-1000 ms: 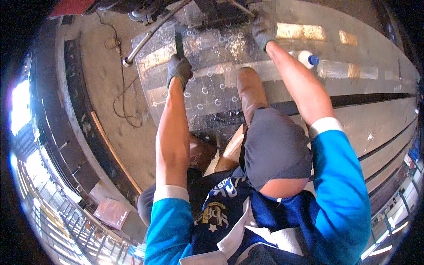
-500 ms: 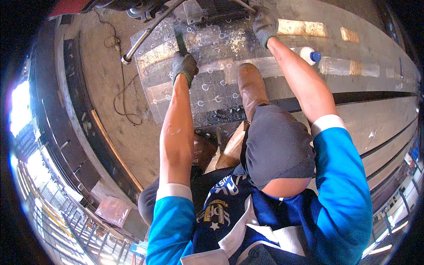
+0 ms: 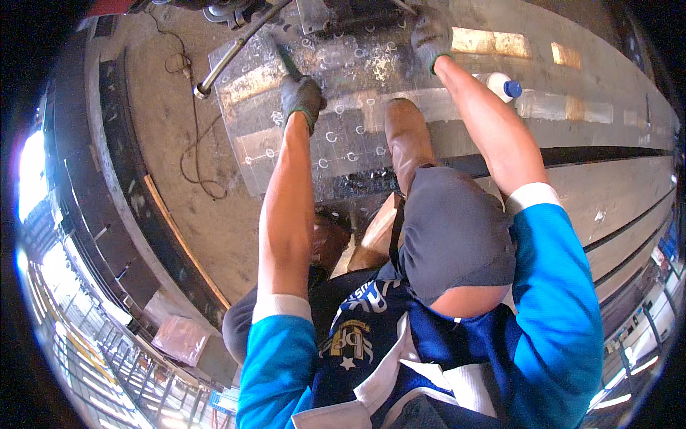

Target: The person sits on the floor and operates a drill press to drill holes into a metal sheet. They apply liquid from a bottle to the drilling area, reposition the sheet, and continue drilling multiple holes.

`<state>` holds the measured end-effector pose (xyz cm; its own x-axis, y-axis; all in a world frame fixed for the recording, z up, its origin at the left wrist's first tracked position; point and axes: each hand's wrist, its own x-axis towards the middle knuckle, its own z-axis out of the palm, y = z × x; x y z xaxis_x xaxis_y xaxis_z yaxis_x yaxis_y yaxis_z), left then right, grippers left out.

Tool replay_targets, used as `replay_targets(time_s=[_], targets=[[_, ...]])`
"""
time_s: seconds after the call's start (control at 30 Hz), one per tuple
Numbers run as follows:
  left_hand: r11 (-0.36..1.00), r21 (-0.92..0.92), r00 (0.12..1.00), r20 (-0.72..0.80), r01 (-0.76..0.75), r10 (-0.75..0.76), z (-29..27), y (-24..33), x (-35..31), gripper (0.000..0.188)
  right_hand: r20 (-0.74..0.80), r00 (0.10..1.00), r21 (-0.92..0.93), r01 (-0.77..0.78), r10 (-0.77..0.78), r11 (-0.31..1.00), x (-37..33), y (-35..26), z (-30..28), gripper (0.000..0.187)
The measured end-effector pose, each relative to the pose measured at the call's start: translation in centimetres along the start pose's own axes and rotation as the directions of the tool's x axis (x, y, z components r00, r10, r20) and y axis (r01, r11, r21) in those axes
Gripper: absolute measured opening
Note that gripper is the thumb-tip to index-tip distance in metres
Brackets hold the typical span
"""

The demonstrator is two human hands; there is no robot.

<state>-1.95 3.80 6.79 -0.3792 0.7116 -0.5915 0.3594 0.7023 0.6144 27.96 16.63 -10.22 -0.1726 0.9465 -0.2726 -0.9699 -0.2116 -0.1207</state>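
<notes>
My left hand, in a dark grey work glove, is closed round a dark green flat-handled tool. The tool points away from me over a steel plate, and its blurred far end hides its kind. Chalk circles and lines mark the plate, and pale scraps lie on its far part. At the far side my right hand, also gloved, is closed on the end of a thin metal lever. That lever comes from the machine at the top edge; the glove hides the fingers' grip.
A long metal bar with a knobbed end slants over the plate's left corner. A white bottle with a blue cap lies by my right forearm. My boot rests at the plate's near edge. A cable runs across the floor at left.
The tool in my left hand has swung so that its far end points more to the left. My left hand has shifted slightly away from me; the right keeps its place on the lever.
</notes>
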Motion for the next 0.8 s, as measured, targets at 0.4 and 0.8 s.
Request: replay_targets(time_s=[0.4,0.8], targets=[[0.971,0.224,0.914,-0.372,-0.083,0.164,-0.5,-9.8,0.9,0.035,0.160,0.945,-0.480,0.327,-0.286,0.814,1.5,0.1,-0.6,0.027],[0.703,0.666,0.910,-0.090,-0.247,0.405,-5.6,-12.5,4.0,0.034,0.637,0.740,-0.474,0.157,-0.215,-0.866,-2.9,-1.9,4.1,0.035]])
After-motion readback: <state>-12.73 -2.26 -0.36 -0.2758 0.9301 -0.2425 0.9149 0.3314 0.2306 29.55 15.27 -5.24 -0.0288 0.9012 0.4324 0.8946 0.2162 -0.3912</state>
